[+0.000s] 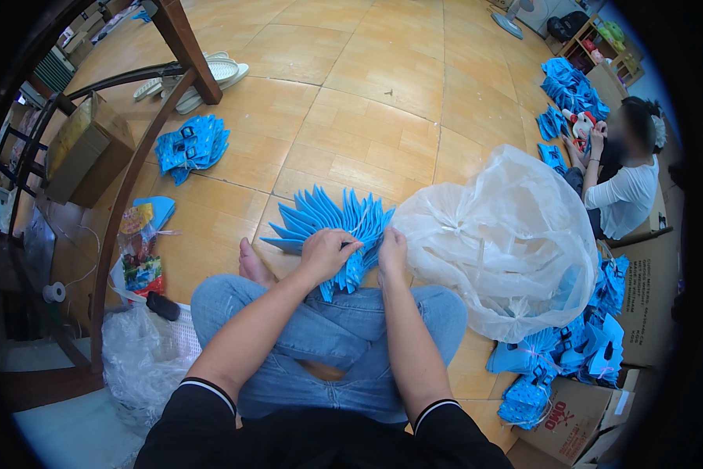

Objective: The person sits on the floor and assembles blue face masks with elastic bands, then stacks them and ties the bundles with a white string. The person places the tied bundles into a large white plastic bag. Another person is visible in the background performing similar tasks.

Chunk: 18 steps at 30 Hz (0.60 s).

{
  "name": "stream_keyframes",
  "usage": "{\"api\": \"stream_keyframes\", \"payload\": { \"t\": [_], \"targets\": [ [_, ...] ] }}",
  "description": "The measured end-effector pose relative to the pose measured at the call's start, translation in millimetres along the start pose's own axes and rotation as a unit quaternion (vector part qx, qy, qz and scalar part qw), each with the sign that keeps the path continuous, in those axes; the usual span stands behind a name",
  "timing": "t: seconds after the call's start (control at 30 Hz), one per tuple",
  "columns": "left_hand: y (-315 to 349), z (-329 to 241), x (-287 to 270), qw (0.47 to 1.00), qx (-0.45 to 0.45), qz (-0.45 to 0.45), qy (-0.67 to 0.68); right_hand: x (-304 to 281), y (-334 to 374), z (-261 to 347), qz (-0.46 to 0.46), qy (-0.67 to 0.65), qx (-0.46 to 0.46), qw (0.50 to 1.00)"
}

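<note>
A fanned bundle of flat blue pieces (pixel 332 215) stands on the floor in front of my crossed legs. A thin pale string (pixel 361 219) runs over it. My left hand (pixel 328 254) is closed at the near side of the bundle, thumb and fingers pinched together; whether the string is in the pinch is hidden. My right hand (pixel 393 248) is closed at the bundle's right edge, its fingertips pressed against the blue pieces. Just right of that hand lies a large translucent plastic bag (pixel 500 242), crumpled and puffed up.
More blue bundles lie at the left (pixel 193 147) and right (pixel 555 344). Another person (pixel 621 180) sits at the right beside a blue pile (pixel 572 86). Cardboard boxes (pixel 566 418) stand at lower right. A wooden frame (pixel 187 55), clear plastic (pixel 144 348) and a dark phone-like object (pixel 162 306) are left.
</note>
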State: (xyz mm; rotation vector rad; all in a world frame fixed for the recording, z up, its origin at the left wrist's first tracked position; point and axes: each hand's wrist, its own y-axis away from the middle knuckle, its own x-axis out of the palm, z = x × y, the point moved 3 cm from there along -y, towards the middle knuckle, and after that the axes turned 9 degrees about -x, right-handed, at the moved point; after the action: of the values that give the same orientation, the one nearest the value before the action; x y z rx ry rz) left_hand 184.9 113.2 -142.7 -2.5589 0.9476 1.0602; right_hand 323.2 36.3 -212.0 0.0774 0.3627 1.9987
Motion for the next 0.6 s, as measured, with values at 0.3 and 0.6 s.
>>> {"api": "stream_keyframes", "payload": {
  "t": [0.3, 0.6],
  "targets": [
    [20.2, -14.2, -3.8, 0.998, -0.044, 0.013, 0.045, 24.9, -14.1, -4.2, 0.197, 0.165, -0.091, 0.962],
    [52.4, -8.5, -8.3, 0.999, -0.039, -0.019, 0.017, 74.5, 12.5, 4.1, 0.468, 0.052, -0.065, 0.88]
  ]
}}
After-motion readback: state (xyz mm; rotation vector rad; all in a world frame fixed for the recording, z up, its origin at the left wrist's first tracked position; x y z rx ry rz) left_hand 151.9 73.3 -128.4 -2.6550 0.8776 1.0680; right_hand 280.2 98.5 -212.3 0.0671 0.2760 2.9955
